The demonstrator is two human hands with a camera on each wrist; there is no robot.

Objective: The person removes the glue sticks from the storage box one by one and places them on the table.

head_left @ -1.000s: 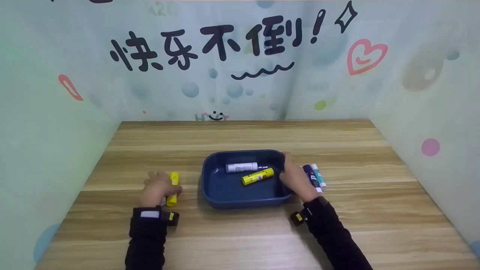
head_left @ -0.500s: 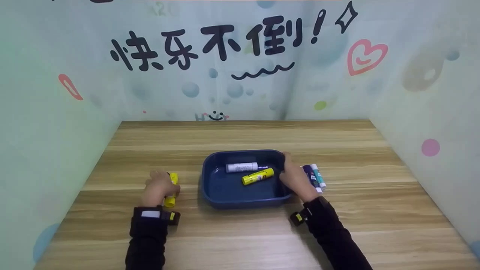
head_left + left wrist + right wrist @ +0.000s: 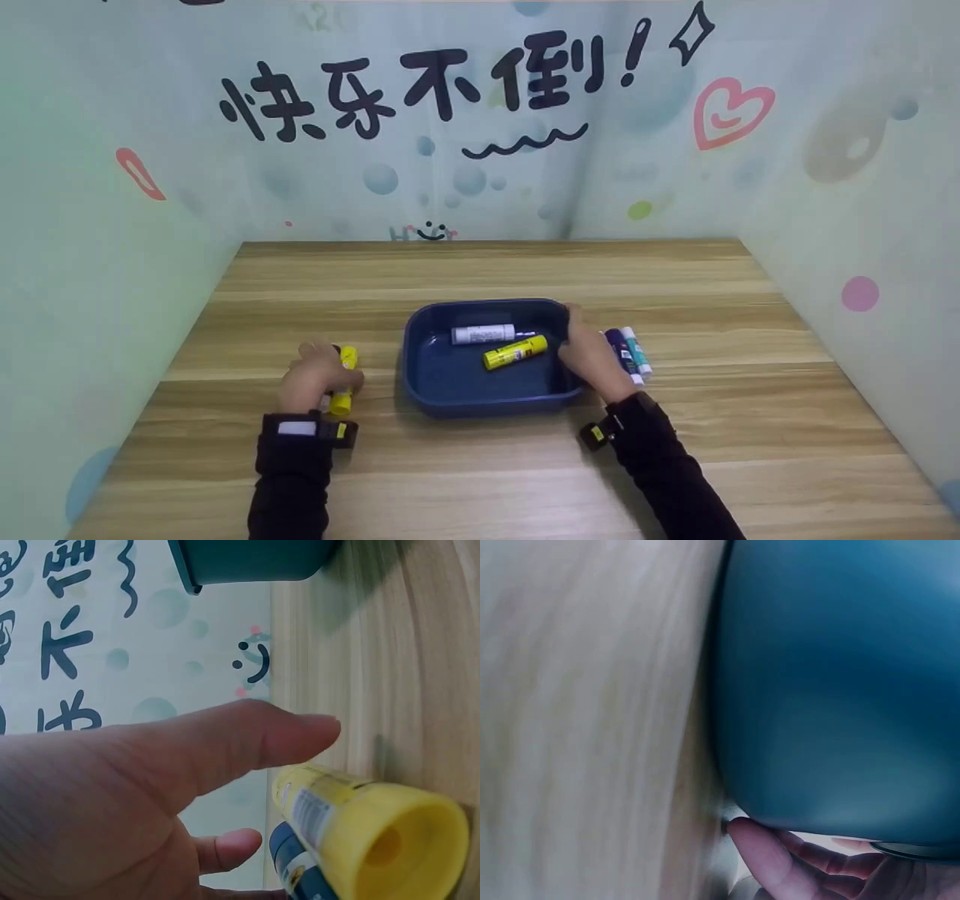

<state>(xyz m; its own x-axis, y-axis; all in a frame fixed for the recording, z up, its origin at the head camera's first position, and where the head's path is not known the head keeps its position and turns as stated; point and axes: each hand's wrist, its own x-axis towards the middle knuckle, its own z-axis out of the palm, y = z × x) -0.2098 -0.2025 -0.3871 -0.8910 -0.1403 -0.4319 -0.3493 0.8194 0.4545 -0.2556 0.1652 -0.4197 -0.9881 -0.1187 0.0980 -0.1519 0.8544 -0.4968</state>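
Observation:
My left hand (image 3: 311,381) is over a yellow glue stick (image 3: 342,403) lying at the left of the table. In the left wrist view, the thumb stretches above the yellow stick (image 3: 405,836), and a dark blue glue stick (image 3: 300,870) lies beside it by the other fingers. Whether those fingers touch it is hidden. My right hand (image 3: 596,358) grips the right wall of a dark blue plastic box (image 3: 491,409). Inside the box lie a yellow glue stick (image 3: 516,352) and a white-labelled glue stick (image 3: 484,334).
Right of the box, partly behind the right hand, lie a purple glue stick (image 3: 622,351) and a teal-and-white glue stick (image 3: 637,352). Printed cloth walls (image 3: 480,195) enclose the wood-grain table (image 3: 480,480) at the back and both sides.
The left hand and yellow stick shift slightly left, then the thumb spreads a little to the right. More of the dark end beside the stick shows. The right hand and box stay put.

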